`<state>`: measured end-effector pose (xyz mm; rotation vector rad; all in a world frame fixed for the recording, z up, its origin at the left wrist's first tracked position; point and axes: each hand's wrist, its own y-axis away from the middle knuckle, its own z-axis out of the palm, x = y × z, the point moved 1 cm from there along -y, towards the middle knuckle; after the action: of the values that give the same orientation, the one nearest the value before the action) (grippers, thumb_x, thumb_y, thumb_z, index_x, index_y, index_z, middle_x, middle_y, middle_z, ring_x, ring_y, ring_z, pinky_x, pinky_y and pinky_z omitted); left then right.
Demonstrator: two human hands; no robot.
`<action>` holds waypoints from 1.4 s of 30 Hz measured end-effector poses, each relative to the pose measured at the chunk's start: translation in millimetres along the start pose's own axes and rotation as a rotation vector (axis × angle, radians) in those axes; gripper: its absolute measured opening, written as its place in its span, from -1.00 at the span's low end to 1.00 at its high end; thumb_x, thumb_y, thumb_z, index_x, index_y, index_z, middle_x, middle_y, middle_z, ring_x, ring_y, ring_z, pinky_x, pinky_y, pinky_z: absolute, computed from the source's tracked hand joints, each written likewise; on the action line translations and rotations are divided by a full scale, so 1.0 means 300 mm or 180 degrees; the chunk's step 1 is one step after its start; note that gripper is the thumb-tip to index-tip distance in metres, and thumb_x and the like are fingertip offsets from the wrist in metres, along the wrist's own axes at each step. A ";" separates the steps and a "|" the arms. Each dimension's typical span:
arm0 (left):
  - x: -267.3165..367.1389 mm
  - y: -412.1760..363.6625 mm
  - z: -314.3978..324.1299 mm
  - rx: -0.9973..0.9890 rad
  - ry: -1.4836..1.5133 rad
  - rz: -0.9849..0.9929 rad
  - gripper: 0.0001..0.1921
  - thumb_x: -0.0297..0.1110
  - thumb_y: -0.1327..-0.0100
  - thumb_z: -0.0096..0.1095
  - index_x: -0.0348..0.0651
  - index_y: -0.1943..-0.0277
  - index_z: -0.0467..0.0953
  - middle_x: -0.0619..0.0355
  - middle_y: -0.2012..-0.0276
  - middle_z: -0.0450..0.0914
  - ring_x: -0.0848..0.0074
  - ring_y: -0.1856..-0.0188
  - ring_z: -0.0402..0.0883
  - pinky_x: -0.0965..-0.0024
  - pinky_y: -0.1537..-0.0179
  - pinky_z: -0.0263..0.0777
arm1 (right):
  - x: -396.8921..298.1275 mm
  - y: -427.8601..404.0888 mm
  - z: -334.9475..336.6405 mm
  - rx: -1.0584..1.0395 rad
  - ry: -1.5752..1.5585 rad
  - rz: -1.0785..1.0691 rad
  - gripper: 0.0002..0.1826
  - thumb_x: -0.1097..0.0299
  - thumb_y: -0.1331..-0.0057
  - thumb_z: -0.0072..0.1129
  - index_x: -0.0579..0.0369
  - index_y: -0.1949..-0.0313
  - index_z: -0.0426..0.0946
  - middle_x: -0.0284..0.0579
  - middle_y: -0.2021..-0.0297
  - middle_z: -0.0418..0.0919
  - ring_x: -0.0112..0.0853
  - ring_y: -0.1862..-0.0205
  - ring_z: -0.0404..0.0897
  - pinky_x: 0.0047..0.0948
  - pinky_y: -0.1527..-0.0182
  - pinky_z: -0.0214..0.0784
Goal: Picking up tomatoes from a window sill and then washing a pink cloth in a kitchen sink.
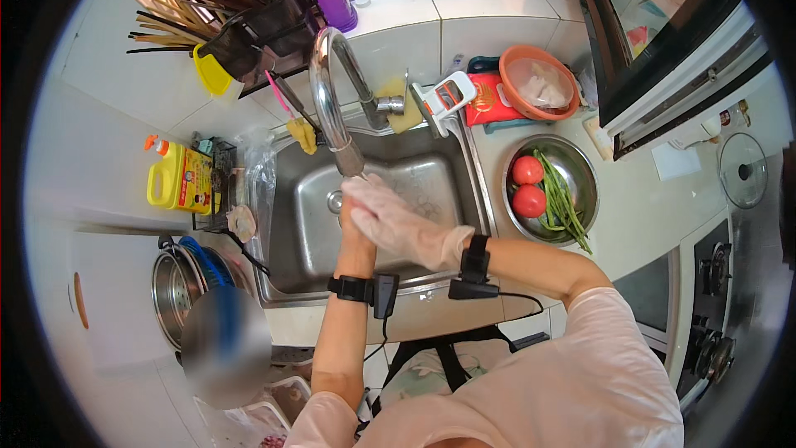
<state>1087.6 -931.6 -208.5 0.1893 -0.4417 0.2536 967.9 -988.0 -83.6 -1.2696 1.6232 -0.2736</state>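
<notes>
My right hand (404,221) wears a thin, translucent whitish glove and lies across my left hand (356,214) under the spout of the chrome faucet (329,99). The two hands touch over the stainless steel sink (460,199). Much of my left hand is hidden behind the gloved one; its wrist is bare. Fingers are blurred, and nothing held between them can be made out. Each wrist carries a black strap with a small wired device. Right of the sink, a steel bowl (569,168) holds two tomatoes (528,201) and long green beans (559,193).
Beyond the bowl stands an orange basin (509,62) beside a red packet (488,99). A white-and-orange peeler or slicer (451,96) rests at the sink's corner. Left are a yellow detergent jug (165,177) and steel pots (165,286). An open window frame (678,81) juts in at right.
</notes>
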 end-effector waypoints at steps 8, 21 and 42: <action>-0.123 -0.008 0.280 0.0996 0.0379 -0.0378 -0.59 -0.01 -0.45 -0.17 -0.10 -0.14 0.38 0.11 -0.10 0.49 0.34 -0.15 0.46 0.18 -0.21 0.32 | 0.230 0.049 0.000 -0.0829 -0.1884 0.2731 -0.67 0.26 -0.40 -0.09 0.22 -0.02 0.42 0.06 0.09 0.52 -0.19 0.09 0.53 -0.29 0.02 0.39; -0.095 -0.027 0.249 0.0807 0.0275 -0.0448 -0.63 0.03 -0.46 -0.28 0.00 0.15 0.44 0.18 0.21 0.56 0.34 0.14 0.54 0.21 0.04 0.44 | -0.019 -0.009 -0.123 -0.0486 -0.1237 0.2399 -0.60 0.18 -0.41 -0.12 0.26 -0.05 0.38 0.09 0.16 0.54 -0.12 0.13 0.52 -0.32 0.01 0.35; -0.070 -0.057 0.278 0.1273 -0.0198 -0.0634 -0.65 -0.18 -0.43 -0.20 -0.16 -0.08 0.45 0.06 -0.04 0.56 0.25 -0.09 0.53 0.15 -0.17 0.37 | 0.171 -0.026 -0.106 -0.1527 -0.2494 0.3436 -0.54 0.11 -0.45 -0.18 0.25 0.40 0.50 -0.05 0.47 0.57 -0.31 0.41 0.57 -0.34 0.31 0.39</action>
<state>1041.1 -971.6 -145.9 0.6307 -0.4270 0.1381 950.6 -1045.7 -92.5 -0.5134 1.4445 1.1814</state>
